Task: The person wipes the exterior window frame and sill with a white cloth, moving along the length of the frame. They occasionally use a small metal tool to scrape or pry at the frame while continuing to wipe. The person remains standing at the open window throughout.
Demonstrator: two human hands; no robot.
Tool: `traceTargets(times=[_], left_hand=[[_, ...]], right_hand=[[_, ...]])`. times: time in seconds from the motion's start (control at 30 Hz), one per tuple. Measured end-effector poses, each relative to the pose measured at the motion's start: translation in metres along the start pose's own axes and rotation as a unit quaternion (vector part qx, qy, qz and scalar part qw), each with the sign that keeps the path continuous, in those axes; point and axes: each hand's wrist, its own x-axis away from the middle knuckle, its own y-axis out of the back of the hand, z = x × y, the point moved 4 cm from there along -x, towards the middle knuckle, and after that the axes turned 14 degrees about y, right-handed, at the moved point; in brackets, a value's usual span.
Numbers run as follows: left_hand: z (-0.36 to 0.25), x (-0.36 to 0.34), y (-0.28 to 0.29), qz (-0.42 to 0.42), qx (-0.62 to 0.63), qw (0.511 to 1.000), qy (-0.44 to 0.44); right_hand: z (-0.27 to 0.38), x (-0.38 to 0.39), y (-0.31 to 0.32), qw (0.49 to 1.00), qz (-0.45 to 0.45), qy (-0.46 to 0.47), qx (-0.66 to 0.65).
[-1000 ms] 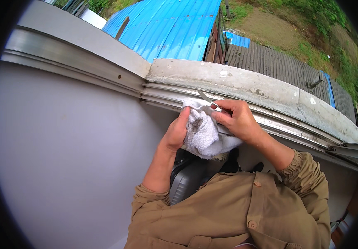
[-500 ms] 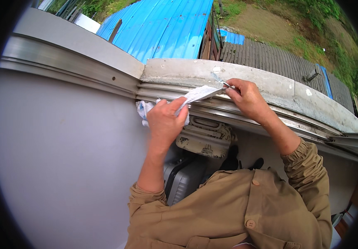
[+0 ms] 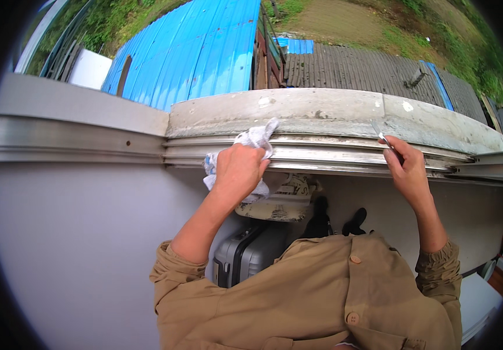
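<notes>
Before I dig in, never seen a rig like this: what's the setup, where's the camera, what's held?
No robot here: these are a person's bare hands. The picture looks down from a head-worn fisheye camera, so straight edges bend. The left hand grips a white towel at the aluminium window track; the right hand pinches a thin metal tool, its tip near the weathered outer ledge. Below the track are a silver suitcase and a cream patterned case. Outside is a blue corrugated roof.
</notes>
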Motion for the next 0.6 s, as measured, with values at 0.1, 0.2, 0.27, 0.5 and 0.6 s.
traceTargets(times=[0.1, 0.2, 0.27, 0.5, 0.6], left_hand=[[-0.010, 0.003, -0.006, -0.021, -0.032, 0.999, 0.017], [-0.038, -0.002, -0.017, -0.019, 0.022, 0.999, -0.014], [-0.077, -0.008, -0.022, -0.007, 0.048, 0.998, -0.045], [-0.223, -0.029, -0.055, 0.011, 0.094, 0.986, -0.139], [-0.281, -0.038, -0.061, 0.040, 0.102, 0.979, -0.174]], right_hand=[[-0.022, 0.036, 0.031, 0.999, -0.033, -0.027, 0.022], [-0.036, 0.067, 0.046, 0.995, -0.083, -0.055, -0.002], [-0.038, 0.082, 0.053, 0.993, -0.099, -0.066, -0.009], [-0.054, 0.140, 0.094, 0.979, -0.168, -0.110, -0.044], [-0.077, 0.180, 0.120, 0.975, -0.190, -0.116, -0.009]])
